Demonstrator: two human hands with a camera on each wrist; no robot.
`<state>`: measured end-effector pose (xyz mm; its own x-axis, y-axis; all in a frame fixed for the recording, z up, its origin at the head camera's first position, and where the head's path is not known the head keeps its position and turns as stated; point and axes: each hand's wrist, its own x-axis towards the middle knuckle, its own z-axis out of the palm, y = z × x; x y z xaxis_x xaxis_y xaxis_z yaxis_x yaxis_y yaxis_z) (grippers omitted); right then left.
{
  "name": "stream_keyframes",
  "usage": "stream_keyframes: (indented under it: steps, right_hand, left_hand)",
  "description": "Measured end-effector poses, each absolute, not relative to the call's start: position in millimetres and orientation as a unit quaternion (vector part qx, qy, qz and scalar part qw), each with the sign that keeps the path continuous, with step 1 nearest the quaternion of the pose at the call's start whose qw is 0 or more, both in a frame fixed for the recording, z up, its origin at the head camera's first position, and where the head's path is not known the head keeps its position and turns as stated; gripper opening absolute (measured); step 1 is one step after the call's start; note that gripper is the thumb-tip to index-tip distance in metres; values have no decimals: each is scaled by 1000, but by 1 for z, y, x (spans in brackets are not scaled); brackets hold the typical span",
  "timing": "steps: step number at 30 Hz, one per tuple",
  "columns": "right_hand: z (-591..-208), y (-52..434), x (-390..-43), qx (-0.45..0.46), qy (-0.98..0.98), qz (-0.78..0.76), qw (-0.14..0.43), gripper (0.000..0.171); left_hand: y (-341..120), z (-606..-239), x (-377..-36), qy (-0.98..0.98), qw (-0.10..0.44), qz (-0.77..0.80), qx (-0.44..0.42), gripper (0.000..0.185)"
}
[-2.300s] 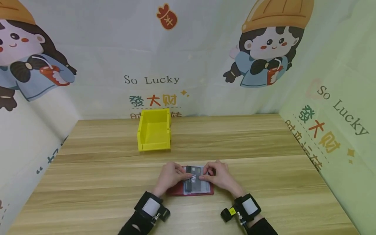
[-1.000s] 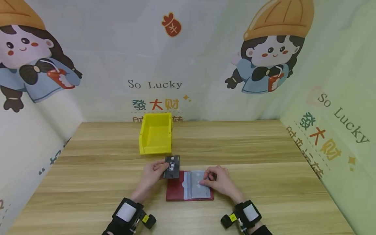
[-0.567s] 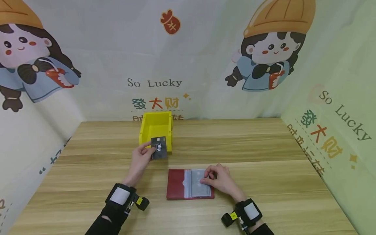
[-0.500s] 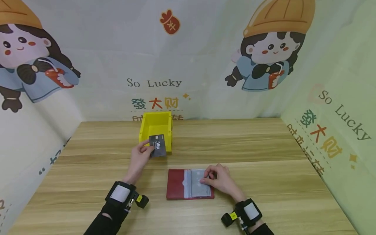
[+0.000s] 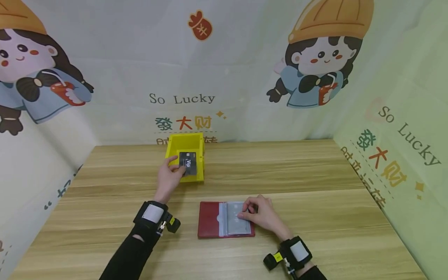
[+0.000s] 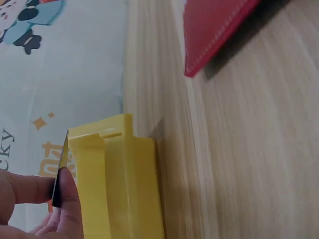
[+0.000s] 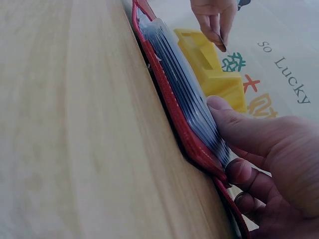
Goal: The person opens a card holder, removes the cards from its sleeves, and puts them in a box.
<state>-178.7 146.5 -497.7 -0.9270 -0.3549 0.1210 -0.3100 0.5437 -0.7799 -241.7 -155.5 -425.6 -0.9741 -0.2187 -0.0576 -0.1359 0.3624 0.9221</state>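
My left hand (image 5: 170, 173) pinches a black card (image 5: 188, 162) marked VIP and holds it over the open yellow bin (image 5: 201, 159). From the left wrist camera the card (image 6: 61, 172) shows edge-on beside the bin's wall (image 6: 127, 189), held between thumb and fingers (image 6: 67, 199). A red card holder (image 5: 209, 219) lies open on the wooden table (image 5: 315, 175), its clear sleeves (image 5: 235, 221) facing up. My right hand (image 5: 260, 214) rests on the sleeves and presses them down; the right wrist view shows its fingers (image 7: 249, 134) on the stacked sleeves (image 7: 184, 94).
The yellow bin (image 7: 212, 64) stands near the table's back edge, left of centre. Printed cloth walls (image 5: 245, 77) close the table in at the back and both sides. The holder's red corner (image 6: 214, 30) shows in the left wrist view.
My left hand drew the black card out of the holder and carried it forward and left, up over the yellow bin. My right hand stayed pressing on the sleeves.
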Motion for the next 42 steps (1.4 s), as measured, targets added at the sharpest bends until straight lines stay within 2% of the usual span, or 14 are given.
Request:
stream_keyframes:
  steps: [8, 13, 26, 34, 42]
  right_hand:
    - [-499, 147, -179, -188, 878, -439, 26, 20]
    - [-499, 147, -179, -185, 879, -438, 28, 20]
    - [-499, 147, -179, -183, 879, -438, 30, 20]
    - [-500, 147, -179, -186, 878, -440, 32, 20]
    - [-502, 148, -179, -188, 876, -443, 29, 20]
  left_hand:
    - [-145, -434, -259, -863, 155, -470, 96, 31]
    - [-141, -437, -271, -892, 171, -411, 77, 24]
    - [-136, -448, -287, -929, 119, -341, 86, 25]
    - [-131, -451, -287, -957, 104, -266, 51, 22]
    - [-126, -448, -288, -966, 38, -243, 78, 18]
